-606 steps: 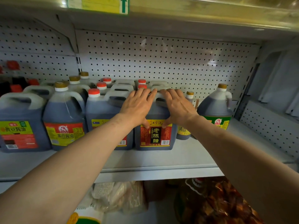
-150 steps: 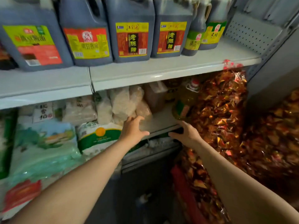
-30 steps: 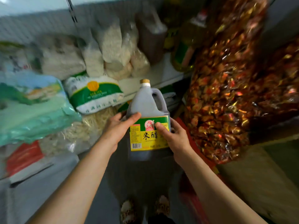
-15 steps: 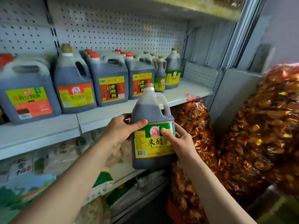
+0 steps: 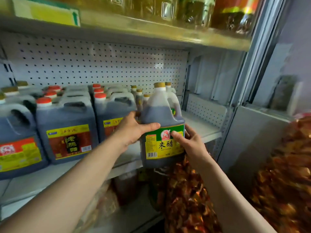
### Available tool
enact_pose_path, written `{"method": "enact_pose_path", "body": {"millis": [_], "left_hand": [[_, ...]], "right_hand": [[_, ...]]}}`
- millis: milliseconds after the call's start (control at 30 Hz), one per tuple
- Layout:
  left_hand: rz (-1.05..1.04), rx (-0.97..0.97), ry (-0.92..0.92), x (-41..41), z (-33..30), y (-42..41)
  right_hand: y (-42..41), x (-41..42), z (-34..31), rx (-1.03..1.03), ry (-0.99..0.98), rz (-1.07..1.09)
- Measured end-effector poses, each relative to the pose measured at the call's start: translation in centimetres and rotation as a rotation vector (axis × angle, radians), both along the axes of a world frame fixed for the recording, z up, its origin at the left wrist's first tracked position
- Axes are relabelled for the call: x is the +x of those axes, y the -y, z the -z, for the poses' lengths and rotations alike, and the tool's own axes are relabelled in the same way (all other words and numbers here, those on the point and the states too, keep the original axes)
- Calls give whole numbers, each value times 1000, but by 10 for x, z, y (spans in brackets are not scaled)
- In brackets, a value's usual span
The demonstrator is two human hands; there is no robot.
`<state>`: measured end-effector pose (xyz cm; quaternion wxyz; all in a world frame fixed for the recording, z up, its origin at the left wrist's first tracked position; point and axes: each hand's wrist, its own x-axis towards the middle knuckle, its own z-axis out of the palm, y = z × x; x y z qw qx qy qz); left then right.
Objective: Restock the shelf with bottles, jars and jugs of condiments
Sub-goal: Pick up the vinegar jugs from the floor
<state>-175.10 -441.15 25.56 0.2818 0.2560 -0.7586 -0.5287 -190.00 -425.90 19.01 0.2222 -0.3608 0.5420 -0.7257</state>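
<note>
Blurred jars (image 5: pixel 193 10) on the top shelf; leftmost jug (image 5: pixel 15 140) cut off by the edge.

Dark vinegar jug (image 5: pixel 162 132) — gold cap, green-yellow label — upright before shelf (image 5: pixel 200 130).

Four red-capped vinegar jugs (image 5: pixel 67 132), one held rice vinegar jug (image 5: pixel 162 132), three small bottles (image 5: pixel 139 100) behind.

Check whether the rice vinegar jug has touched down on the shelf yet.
Apart. The head view shows the rice vinegar jug gripped by the left hand and right hand, its base hanging below and forward of the shelf edge.
</note>
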Motion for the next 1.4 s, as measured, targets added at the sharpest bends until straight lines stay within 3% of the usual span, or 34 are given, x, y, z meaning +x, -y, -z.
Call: {"method": "enact_pose_path", "body": {"millis": [267,633,733,867,967,1400], "left_hand": [[-54,-83,90,-106,3,17],[-128,-174,199,-183,29,38],[-161,-264,258,-189,27,39],[-198,-566,420,-190,11,36],[-209,-736,399,-197,-12,39],[-128,-887,560,-229,-50,65]], "right_hand": [[23,-113,13,-45,-7,-79],[59,-198,52,-68,23,-127],[66,-207,54,-83,30,-159],[75,-211,54,-111,68,-195],[81,-216,54,-103,80,-234],[98,-236,51,-69,34,-273]]}}
